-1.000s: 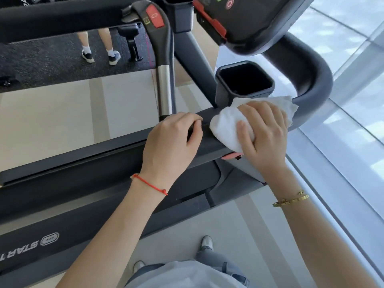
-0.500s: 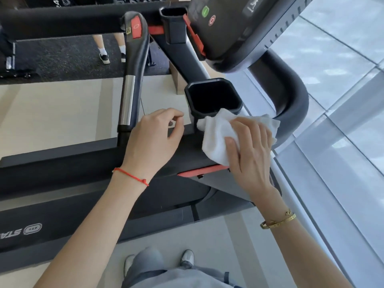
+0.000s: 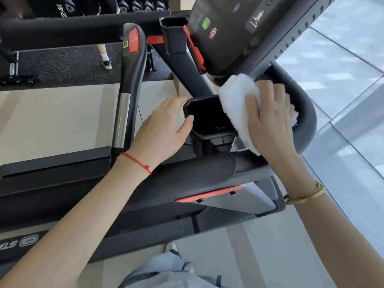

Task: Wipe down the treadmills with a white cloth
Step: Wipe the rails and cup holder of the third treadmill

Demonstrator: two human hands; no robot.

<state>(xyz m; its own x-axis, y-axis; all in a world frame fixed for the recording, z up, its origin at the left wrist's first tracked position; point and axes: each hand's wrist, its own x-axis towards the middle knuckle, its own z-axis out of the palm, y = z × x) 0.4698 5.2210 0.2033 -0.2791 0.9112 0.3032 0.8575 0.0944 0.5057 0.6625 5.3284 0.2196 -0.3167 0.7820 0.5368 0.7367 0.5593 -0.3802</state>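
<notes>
Nearest rail: our forearms cross the padded front handrail of the treadmill; nothing on it tells us whether it has been wiped.
Left hand: our left hand holds nothing; its fingers lie relaxed against the near-left rim of the black cup holder, thumb on the rim's edge; we judge it is only steadying.
Right hand: our right hand presses the white cloth with fingers spread over it, thumb against its near side; a flat pressing hold, not a pinch.
Cloth: bunched between the cup holder's right side and the curved side handrail, its far end just under the console.
Progress: we judge this is mid-wipe on one corner; the console face, the grip with the red button and the far bar look untouched by the cloth now; other treadmills are not in view, so most work seems left.
</notes>
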